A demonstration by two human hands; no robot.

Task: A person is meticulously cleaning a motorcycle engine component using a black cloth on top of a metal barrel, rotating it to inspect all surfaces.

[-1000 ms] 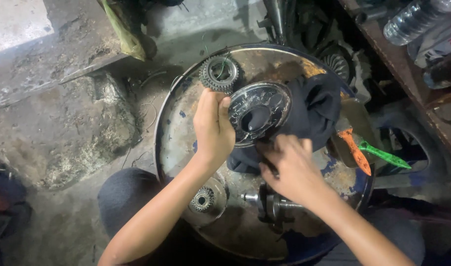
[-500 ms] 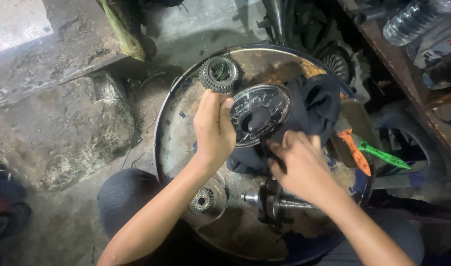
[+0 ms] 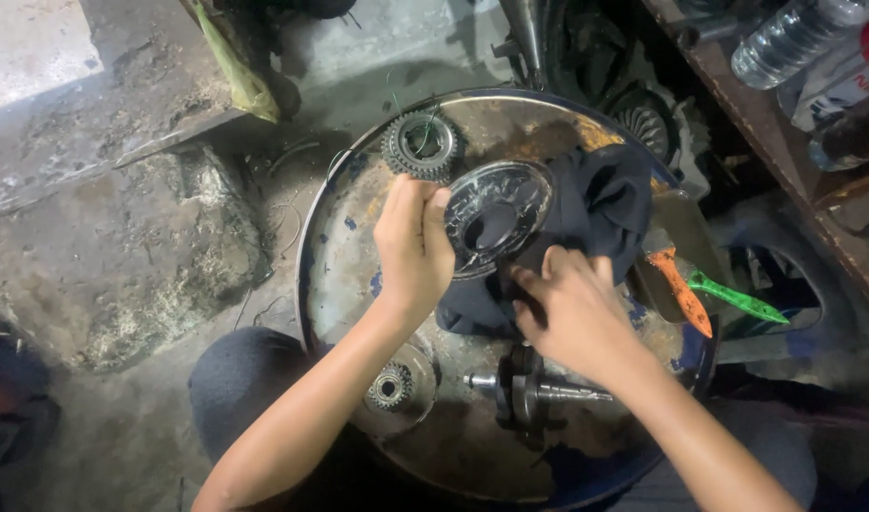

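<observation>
moved: right hand has slid left and up along the rag since a second ago; left hand and disc hold the same spot.
left grip: fingers clamped on the disc's left rim, holding it tilted up off the drum lid.
right grip: fingers bunched together and pressed into the rag at the disc's lower edge; whether they pinch cloth or just push it, cannot tell.
disc: between the two grips, touching both; centre hole open, face shiny with streaks.
rag: dark, under and right of the disc, spreading away from the right grip toward the lid's far edge.
progress: judging by the shine, most of the face looks wiped; streaks and the lower rim look left to do. Back side not visible.
nearby: large gear just above the left grip; small gear below the left wrist; shaft just below the right grip; orange tool and green tool off to the right grip's right.
</observation>
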